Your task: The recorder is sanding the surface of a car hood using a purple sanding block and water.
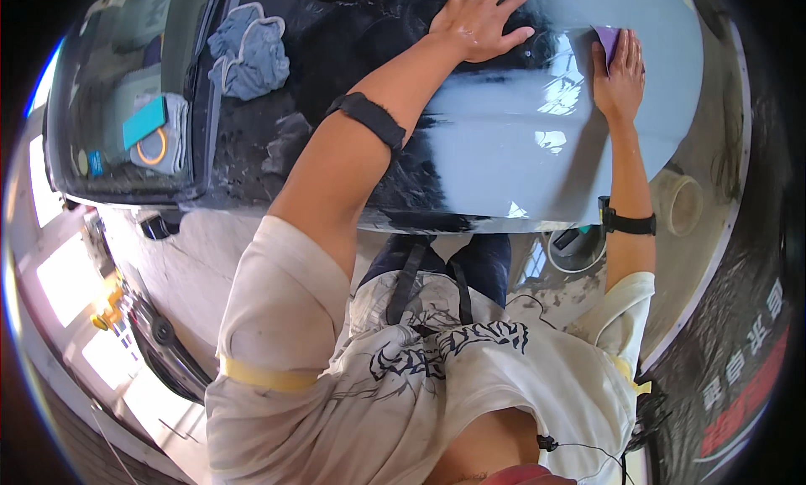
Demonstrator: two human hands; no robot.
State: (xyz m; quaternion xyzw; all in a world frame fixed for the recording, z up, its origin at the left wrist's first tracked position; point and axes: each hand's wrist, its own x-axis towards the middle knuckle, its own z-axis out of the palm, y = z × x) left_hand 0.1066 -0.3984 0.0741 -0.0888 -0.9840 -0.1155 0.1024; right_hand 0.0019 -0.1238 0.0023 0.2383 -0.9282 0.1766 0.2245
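A car hood (495,170) spreads out in front of me, glossy black toward the windshield and pale grey-blue over the rest, with wet-looking, shiny patches. My left hand (477,22) rests on the dark part with its fingers spread, holding nothing. Farther right, my right hand (620,86) lies on the pale part. A purple sheet of sandpaper (607,44) is held under its fingers, one corner sticking out between thumb and fingers. The rest of the sheet is hidden by the hand.
A crumpled blue-grey cloth (250,55) lies on the hood near the windshield (109,70). A teal block (145,122), an orange ring (151,148) and a folded grey cloth (178,120) sit by the glass. Buckets (578,252) stand on the floor below the hood's edge.
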